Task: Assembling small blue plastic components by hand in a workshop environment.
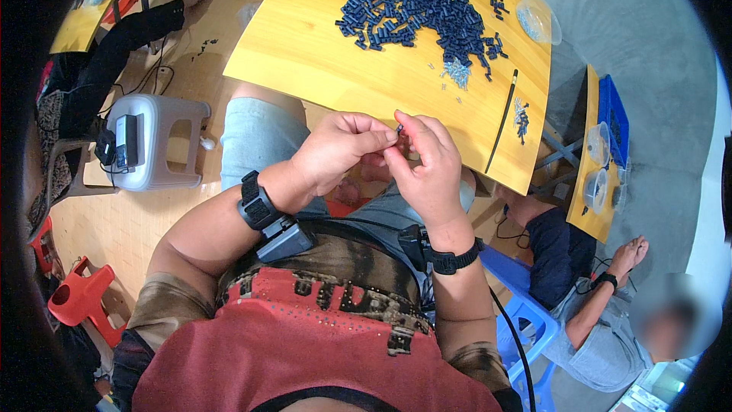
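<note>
Just off the near edge of the yellow table (320, 53), my two hands meet fingertip to fingertip. Between them is a small dark piece (399, 129), mostly covered by the fingers. My left hand (335, 151) pinches it with thumb and forefinger. My right hand (428, 168) is closed on it from the other side, thumb below and forefinger above. On the table beyond lies a large heap of short black cylinders (435, 15). A small pile of silver screw-like bits (457, 73) touches the heap's near side.
A thin black rod (502, 118) lies at the table's right, beside mixed silver and black bits (521, 120). A clear round container (537, 21) sits at the far right edge. A grey stool (156, 141) stands left. A person (602, 336) sits at right near a blue tray (612, 118).
</note>
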Motion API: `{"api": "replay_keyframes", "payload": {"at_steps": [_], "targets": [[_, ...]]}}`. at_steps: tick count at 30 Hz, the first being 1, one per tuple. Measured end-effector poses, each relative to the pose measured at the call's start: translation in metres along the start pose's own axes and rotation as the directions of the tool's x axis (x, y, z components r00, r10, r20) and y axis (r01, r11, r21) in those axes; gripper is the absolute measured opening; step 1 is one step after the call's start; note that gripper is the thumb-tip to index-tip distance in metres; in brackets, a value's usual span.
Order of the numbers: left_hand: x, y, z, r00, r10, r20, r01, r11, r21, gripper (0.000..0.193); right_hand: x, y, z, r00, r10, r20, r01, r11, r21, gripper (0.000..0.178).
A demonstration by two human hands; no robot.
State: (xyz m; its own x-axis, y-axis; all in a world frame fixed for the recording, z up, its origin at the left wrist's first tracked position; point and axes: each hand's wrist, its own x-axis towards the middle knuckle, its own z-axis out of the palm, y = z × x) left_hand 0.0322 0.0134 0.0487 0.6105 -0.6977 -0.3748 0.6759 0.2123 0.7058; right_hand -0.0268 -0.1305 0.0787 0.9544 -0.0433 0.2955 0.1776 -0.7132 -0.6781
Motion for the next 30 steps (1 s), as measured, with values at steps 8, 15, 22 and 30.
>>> {"api": "replay_keyframes", "payload": {"at_steps": [8, 15, 22, 30], "targets": [[-0.003, -0.008, 0.007, 0.998, -0.030, -0.052, 0.028, 0.999, -0.034, 0.015, -0.008, 0.009, 0.005, 0.999, 0.032, 0.019, -0.032, 0.999, -0.014, 0.034], [-0.003, -0.017, 0.011, 0.992, -0.046, -0.116, 0.051, 0.998, 0.040, 0.015, -0.014, 0.014, 0.002, 0.999, -0.039, 0.036, 0.040, 0.999, -0.037, 0.031], [0.009, -0.031, 0.003, 0.983, -0.164, -0.078, 0.168, 0.985, 0.050, 0.016, -0.027, 0.026, 0.013, 1.000, 0.010, -0.015, -0.011, 0.998, -0.069, 0.030], [0.016, -0.051, 0.000, 0.961, -0.254, -0.106, 0.253, 0.967, -0.027, 0.014, -0.032, 0.033, 0.014, 0.993, 0.111, -0.036, -0.116, 0.963, -0.242, 0.022]]}}
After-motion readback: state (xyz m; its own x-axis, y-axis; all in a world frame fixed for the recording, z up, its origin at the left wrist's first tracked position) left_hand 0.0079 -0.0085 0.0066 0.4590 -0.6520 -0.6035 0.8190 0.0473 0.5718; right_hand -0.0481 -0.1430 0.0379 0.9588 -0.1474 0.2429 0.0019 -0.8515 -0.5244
